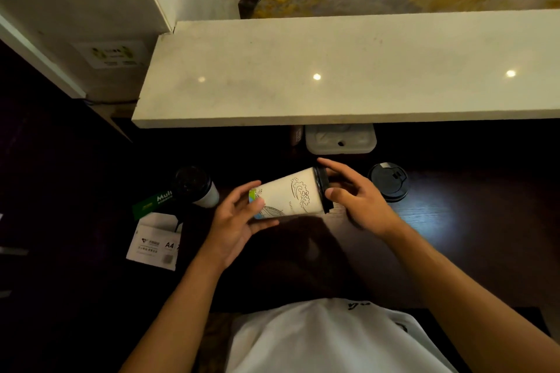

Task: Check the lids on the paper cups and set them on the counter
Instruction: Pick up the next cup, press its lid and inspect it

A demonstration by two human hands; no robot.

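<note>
Holding a paper cup (288, 195) sideways over the dark desk (454, 236), both hands busy.
Left hand (239, 218) grips its base; right hand (354, 197) curls around the black lid (323, 188). Two more lidded cups (197, 186) (388, 181) stand either side, below the pale counter (333, 70).

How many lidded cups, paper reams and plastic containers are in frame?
Paper cups with black lids: 3, one held sideways in both hands, one standing at left, one at right
A4 paper packs: 1
White plastic containers: 1
Total: 5
</note>
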